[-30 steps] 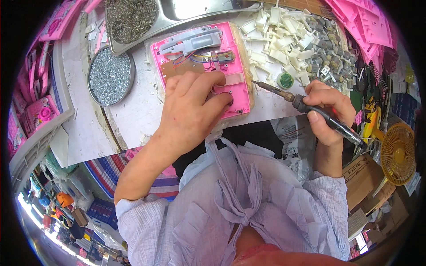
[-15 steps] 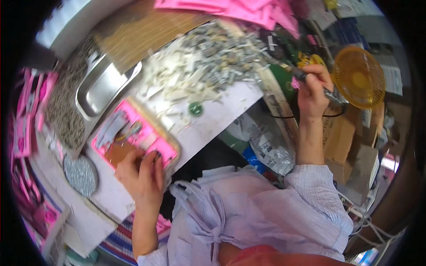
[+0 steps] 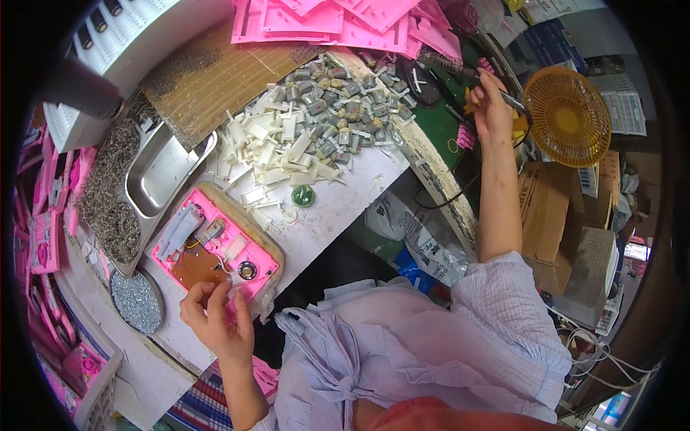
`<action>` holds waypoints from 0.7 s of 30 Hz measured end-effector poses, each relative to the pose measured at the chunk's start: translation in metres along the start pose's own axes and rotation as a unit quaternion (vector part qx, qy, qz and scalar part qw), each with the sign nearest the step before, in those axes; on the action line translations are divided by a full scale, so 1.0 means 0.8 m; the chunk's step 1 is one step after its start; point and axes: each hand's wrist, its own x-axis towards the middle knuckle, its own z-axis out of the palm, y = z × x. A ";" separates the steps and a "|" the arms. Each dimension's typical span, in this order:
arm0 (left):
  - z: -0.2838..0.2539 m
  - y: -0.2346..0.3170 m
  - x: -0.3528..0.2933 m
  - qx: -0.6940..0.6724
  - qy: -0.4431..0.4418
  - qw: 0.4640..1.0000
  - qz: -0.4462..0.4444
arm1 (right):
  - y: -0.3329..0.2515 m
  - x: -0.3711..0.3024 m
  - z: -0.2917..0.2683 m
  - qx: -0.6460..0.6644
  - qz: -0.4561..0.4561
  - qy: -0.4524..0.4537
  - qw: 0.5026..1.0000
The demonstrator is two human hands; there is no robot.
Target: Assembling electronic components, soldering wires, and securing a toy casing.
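My right hand [image 3: 491, 108] is closed around a soldering iron [image 3: 512, 103] with a black cord, at the upper right. The iron's front end points toward a dark coiled holder [image 3: 447, 65]. My left hand [image 3: 224, 323] hovers at the near edge of a pink plastic housing [image 3: 253, 253], fingers loosely bent and apart, with nothing visible in them. The housing lies in a tan-edged cradle [image 3: 248, 215]. Inside it are a grey part [image 3: 180, 230], a brown board [image 3: 198, 268], thin wires and a round black-rimmed part [image 3: 247, 270].
White plastic pieces [image 3: 287, 136] and small grey motor-like parts [image 3: 345, 108] are heaped behind the housing. Screws [image 3: 108, 201] fill part of a metal tray [image 3: 133, 179]; a round dish [image 3: 136, 302] holds small silvery pieces. An orange fan guard [image 3: 566, 115] stands right.
My right hand has moved up and away with the soldering iron, toward the coiled holder. My left hand has drawn back from the round part, which now shows in the housing.
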 end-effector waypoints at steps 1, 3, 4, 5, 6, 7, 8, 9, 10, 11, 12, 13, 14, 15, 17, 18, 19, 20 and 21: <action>-0.003 -0.007 -0.004 0.000 0.010 1.000 -0.002 | 0.006 -0.016 0.014 0.045 0.034 0.016 0.998; -0.010 -0.020 -0.016 0.007 0.032 0.999 -0.015 | 0.007 -0.049 0.037 0.128 0.091 0.071 0.985; -0.010 -0.025 -0.017 0.001 0.049 0.999 -0.009 | 0.013 -0.072 0.050 0.169 0.132 0.095 0.972; -0.015 -0.031 -0.016 0.015 0.062 0.998 -0.015 | 0.026 -0.088 0.046 0.196 0.162 -0.008 0.967; -0.016 -0.037 -0.008 0.018 0.067 0.997 -0.015 | 0.037 -0.113 0.035 0.233 0.186 -0.100 0.949; -0.019 -0.038 0.014 0.026 0.071 0.997 0.010 | 0.037 -0.151 0.052 0.220 0.196 -0.160 0.942; -0.021 -0.045 0.027 0.036 0.087 0.995 0.029 | 0.035 -0.180 0.075 0.204 0.201 -0.224 0.931; -0.024 -0.049 0.036 0.037 0.089 0.995 0.031 | 0.048 -0.204 0.094 0.106 0.175 -0.256 0.945; -0.027 -0.048 0.044 0.040 0.094 0.994 0.041 | 0.057 -0.226 0.118 0.005 0.133 -0.286 0.949; -0.029 -0.044 0.050 0.039 0.080 0.995 0.047 | 0.052 -0.246 0.155 -0.096 0.086 -0.345 0.930; -0.029 -0.041 0.055 0.045 0.073 0.994 0.062 | 0.059 -0.259 0.195 -0.162 -0.037 -0.375 0.912; -0.030 -0.038 0.060 0.048 0.066 0.994 0.075 | 0.065 -0.258 0.225 -0.193 -0.097 -0.433 0.875; -0.026 -0.044 0.064 0.046 0.061 0.993 0.094 | 0.065 -0.263 0.259 -0.228 -0.140 -0.453 0.851; -0.017 -0.045 0.064 0.041 0.053 0.993 0.094 | 0.066 -0.265 0.283 -0.261 -0.179 -0.470 0.824; -0.008 -0.041 0.072 0.059 0.061 0.990 0.109 | 0.082 -0.266 0.317 -0.291 -0.244 -0.482 0.790; -0.005 -0.041 0.076 0.068 0.065 0.989 0.117 | 0.087 -0.267 0.328 -0.305 -0.276 -0.487 0.771; -0.002 -0.042 0.077 0.073 0.057 0.989 0.117 | 0.087 -0.271 0.336 -0.349 -0.279 -0.490 0.749; 0.000 -0.043 0.079 0.077 0.054 0.989 0.115 | 0.084 -0.273 0.345 -0.391 -0.283 -0.491 0.725; 0.003 -0.043 0.079 0.079 0.052 0.989 0.113 | 0.082 -0.274 0.350 -0.434 -0.285 -0.491 0.699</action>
